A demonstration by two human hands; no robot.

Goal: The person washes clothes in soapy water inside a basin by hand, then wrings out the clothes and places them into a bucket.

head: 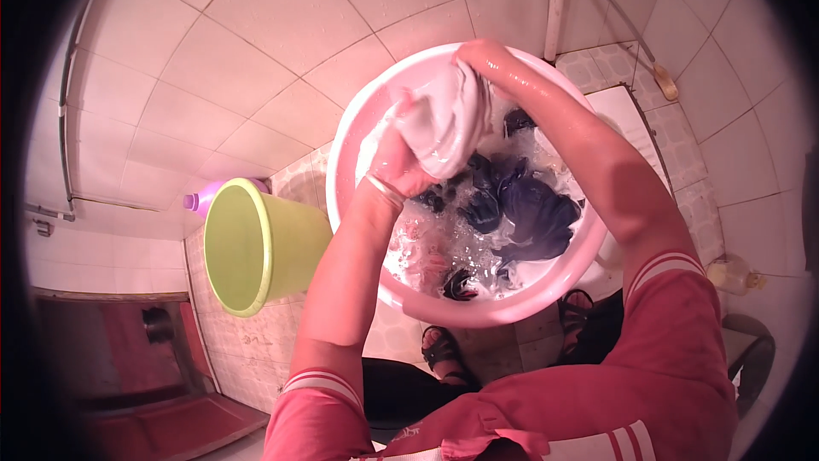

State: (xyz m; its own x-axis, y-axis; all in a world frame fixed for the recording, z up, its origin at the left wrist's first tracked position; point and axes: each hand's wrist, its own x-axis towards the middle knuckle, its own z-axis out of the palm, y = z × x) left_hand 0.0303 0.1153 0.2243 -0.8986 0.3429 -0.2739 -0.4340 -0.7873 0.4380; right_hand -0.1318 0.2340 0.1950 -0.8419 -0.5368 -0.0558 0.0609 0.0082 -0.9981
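A large pink plastic basin (492,317) holds sudsy water and soaking clothes. My left hand (400,160) grips the lower left side of a wet white cloth (448,122) above the water. My right hand (480,61) has hold of the same cloth's upper end, close to the basin's far rim. Dark blue garments (534,205) lie in the foam on the right, and a pinkish cloth (425,259) is partly under the suds at the near left. A bracelet circles my left wrist.
A lime-green bucket (297,247) lies tipped at the basin's left, with a purple bottle (208,199) behind it. A clear bottle (732,274) stands at the right. A wooden-ended tool (665,81) rests against the tiled wall. Below are my sandaled feet.
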